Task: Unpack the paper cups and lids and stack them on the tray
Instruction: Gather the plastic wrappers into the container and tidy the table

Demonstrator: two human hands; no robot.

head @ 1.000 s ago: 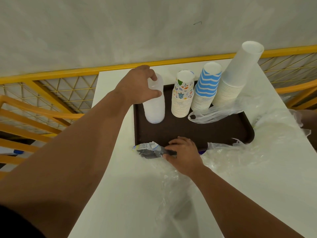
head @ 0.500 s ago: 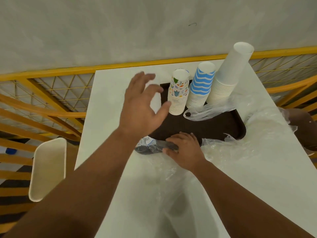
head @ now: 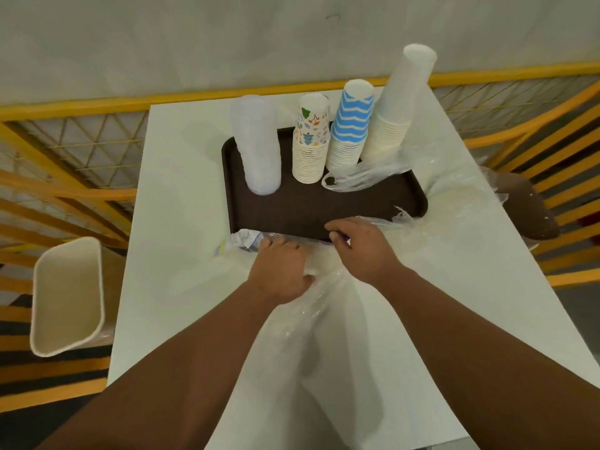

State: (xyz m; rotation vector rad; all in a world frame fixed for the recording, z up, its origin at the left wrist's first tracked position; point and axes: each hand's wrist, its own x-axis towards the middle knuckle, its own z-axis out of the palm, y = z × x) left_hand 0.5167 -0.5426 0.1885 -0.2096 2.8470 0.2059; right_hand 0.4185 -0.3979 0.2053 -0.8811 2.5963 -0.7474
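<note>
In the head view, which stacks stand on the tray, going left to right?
Clear lid stack → printed cup stack → blue-striped cup stack → plain white cup stack, all on the brown tray.

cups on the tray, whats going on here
A person is unpacking cups and lids onto a brown tray. A stack of clear lids and three cup stacks, patterned, blue-striped and plain white, stand on it. Both hands, left and right, are at the plastic packaging by the tray's near edge.
</note>
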